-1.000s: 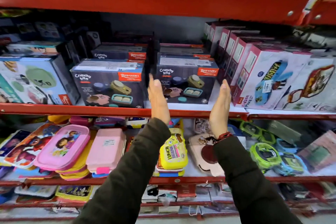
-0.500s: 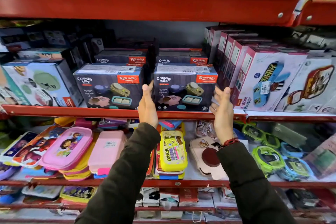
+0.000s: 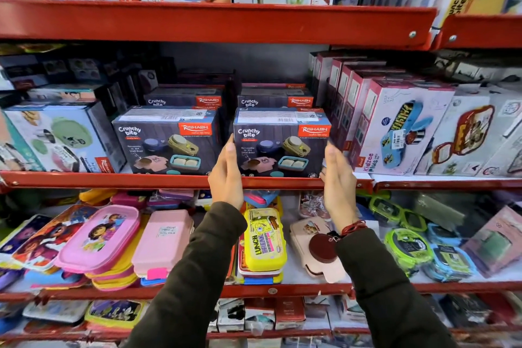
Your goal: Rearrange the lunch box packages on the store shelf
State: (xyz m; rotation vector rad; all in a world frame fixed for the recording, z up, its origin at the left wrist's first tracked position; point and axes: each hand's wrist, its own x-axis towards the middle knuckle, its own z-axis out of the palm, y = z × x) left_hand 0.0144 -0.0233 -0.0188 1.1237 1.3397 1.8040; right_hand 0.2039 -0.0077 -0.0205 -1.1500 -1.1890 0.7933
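Observation:
A dark Crunchy Bite lunch box package (image 3: 282, 144) stands at the front edge of the red middle shelf (image 3: 141, 180). My left hand (image 3: 226, 175) lies flat against its left side. My right hand (image 3: 337, 183), slightly blurred, presses at its lower right corner, so the box sits clasped between both palms. A matching Crunchy Bite package (image 3: 166, 141) stands just to the left, with a narrow gap between the two. More of the same packages (image 3: 275, 100) are stacked behind them.
White and pink Kidzee Plus boxes (image 3: 395, 127) stand in a row close to the right of the held box. A light blue box (image 3: 56, 138) is at the left. Loose plastic lunch boxes, such as a yellow one (image 3: 264, 234), fill the shelf below. An upper red shelf (image 3: 226, 22) overhangs.
The right Crunchy Bite package has come forward to the shelf's front edge. Both hands moved from in front of it to its two sides.

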